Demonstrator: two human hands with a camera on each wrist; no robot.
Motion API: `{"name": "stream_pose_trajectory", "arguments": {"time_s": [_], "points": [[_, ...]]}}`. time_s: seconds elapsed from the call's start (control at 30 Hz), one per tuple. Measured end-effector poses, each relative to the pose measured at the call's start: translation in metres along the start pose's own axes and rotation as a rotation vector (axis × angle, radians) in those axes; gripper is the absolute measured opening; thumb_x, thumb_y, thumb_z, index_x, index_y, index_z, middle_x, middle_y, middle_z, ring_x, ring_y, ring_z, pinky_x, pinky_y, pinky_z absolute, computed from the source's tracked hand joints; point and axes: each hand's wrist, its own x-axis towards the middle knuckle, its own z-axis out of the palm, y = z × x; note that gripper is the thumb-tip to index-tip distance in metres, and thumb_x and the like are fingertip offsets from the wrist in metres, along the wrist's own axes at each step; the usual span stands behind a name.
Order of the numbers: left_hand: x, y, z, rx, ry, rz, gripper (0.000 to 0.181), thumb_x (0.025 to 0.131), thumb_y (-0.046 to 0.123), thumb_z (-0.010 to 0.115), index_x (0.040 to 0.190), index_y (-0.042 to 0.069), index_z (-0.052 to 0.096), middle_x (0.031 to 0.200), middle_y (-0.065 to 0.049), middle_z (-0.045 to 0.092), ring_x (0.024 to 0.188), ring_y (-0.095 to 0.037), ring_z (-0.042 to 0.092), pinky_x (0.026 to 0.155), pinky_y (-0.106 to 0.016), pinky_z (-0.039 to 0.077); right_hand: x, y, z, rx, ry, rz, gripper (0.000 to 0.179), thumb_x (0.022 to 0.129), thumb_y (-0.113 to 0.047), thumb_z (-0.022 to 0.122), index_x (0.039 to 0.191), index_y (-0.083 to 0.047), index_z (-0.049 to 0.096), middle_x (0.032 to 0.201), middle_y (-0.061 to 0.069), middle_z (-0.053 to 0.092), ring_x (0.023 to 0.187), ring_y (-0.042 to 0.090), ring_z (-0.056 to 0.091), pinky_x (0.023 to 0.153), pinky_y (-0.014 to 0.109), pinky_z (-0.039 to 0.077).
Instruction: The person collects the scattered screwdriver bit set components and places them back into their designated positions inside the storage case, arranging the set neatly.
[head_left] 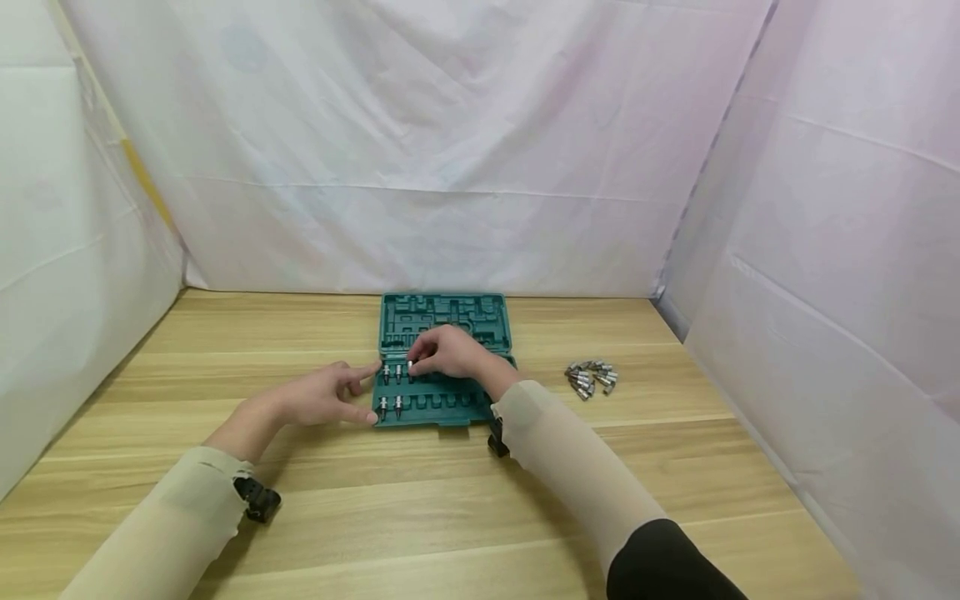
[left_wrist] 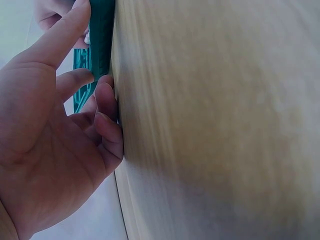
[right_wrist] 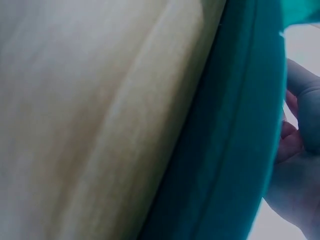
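An open green plastic case (head_left: 431, 423) lies on the table, its lid folded back. Several silver bit sockets with dark tips stand in its left slots, among them a front-row bit socket (head_left: 398, 406). My right hand (head_left: 450, 352) reaches over the case and pinches another bit socket (head_left: 411, 367) at the back row, beside two seated ones. The right fingertips partly cover it. My left hand (head_left: 322, 395) is at the case's left side, thumb on the front corner and index finger near the hinge. In the left wrist view its other fingers curl loosely beside the case wall (left_wrist: 102, 40).
A loose pile of silver bit sockets (head_left: 592, 377) lies on the wooden table (head_left: 360, 517) to the right of the case. White sheets (head_left: 420, 167) hang behind and on both sides. The case lid (head_left: 446, 312) reaches close to the back sheet.
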Motion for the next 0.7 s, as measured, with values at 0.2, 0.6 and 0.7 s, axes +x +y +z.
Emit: {"name": "stream_pose_trajectory", "arguments": {"time_s": [0.2, 0.6, 0.7], "points": [[-0.0007, 0.0013, -0.0004, -0.009, -0.004, -0.006, 0.102, 0.097, 0.049, 0.084, 0.175, 0.013, 0.029, 0.131, -0.018, 0.056, 0.114, -0.027, 0.062, 0.096, -0.044, 0.052, -0.0008, 0.0003, -0.0012, 0.011, -0.012, 0.006, 0.014, 0.103, -0.03, 0.081, 0.116, -0.024, 0.081, 0.106, -0.004, 0.074, 0.096, 0.014, 0.068, 0.085, 0.034, 0.056], [0.0002, 0.003, 0.001, -0.014, -0.008, -0.005, 0.101, 0.097, 0.049, 0.083, 0.175, 0.013, 0.029, 0.131, -0.018, 0.056, 0.114, -0.026, 0.061, 0.095, -0.043, 0.052, -0.0024, -0.0005, -0.002, -0.008, -0.018, 0.023, 0.007, 0.103, -0.027, 0.08, 0.109, -0.025, 0.083, 0.108, -0.006, 0.077, 0.098, 0.011, 0.07, 0.09, 0.035, 0.059], [0.0, 0.0032, 0.0003, -0.018, -0.009, -0.001, 0.102, 0.097, 0.048, 0.084, 0.175, 0.012, 0.029, 0.131, -0.018, 0.056, 0.114, -0.027, 0.061, 0.094, -0.042, 0.052, -0.0012, -0.0015, -0.0014, -0.033, -0.017, 0.021, 0.007, 0.103, -0.027, 0.08, 0.109, -0.025, 0.084, 0.11, -0.006, 0.077, 0.099, 0.011, 0.07, 0.092, 0.036, 0.059]]}}
